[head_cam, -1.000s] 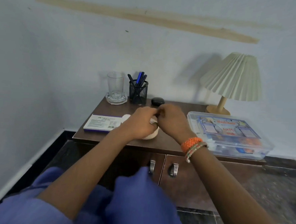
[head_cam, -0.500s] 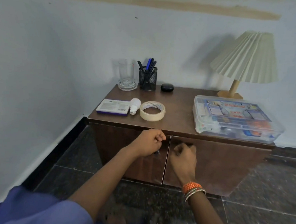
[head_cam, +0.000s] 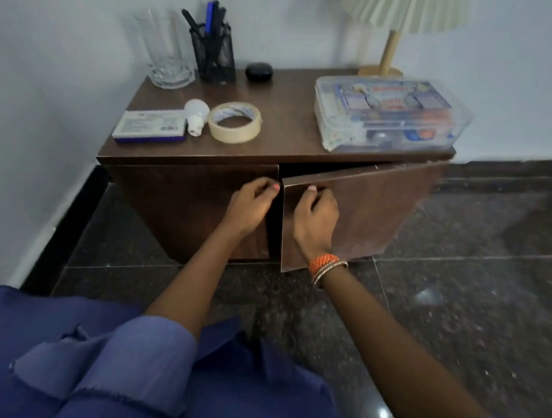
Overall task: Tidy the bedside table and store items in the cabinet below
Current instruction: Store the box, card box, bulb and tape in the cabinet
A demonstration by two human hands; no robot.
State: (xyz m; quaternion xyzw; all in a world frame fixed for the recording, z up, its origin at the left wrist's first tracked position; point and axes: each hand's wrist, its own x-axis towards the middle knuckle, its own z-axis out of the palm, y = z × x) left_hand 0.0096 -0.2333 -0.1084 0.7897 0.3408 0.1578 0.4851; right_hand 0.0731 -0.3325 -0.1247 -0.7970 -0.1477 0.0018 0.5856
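Observation:
A dark wooden bedside table (head_cam: 282, 135) carries a roll of masking tape (head_cam: 234, 122), a white bulb (head_cam: 196, 115), a flat white and blue box (head_cam: 150, 127) and a clear plastic first-aid box (head_cam: 387, 115). Below it the right cabinet door (head_cam: 365, 211) stands partly swung out, and my right hand (head_cam: 314, 217) grips its handle, which the hand hides. The left door (head_cam: 184, 200) lies flush and closed; my left hand (head_cam: 252, 204) curls around its handle at the inner edge. The cabinet's inside is dark.
At the back of the tabletop stand a glass (head_cam: 166, 56) on a glass dish, a black mesh pen holder (head_cam: 214, 53), a small black case (head_cam: 259, 71) and a lamp (head_cam: 392, 31). The wall runs along the left. Dark tiled floor (head_cam: 456, 300) spreads in front and to the right.
My hands left the tape roll on the tabletop and dropped to the two door handles. Since then the right door has swung outward; the left door stays closed.

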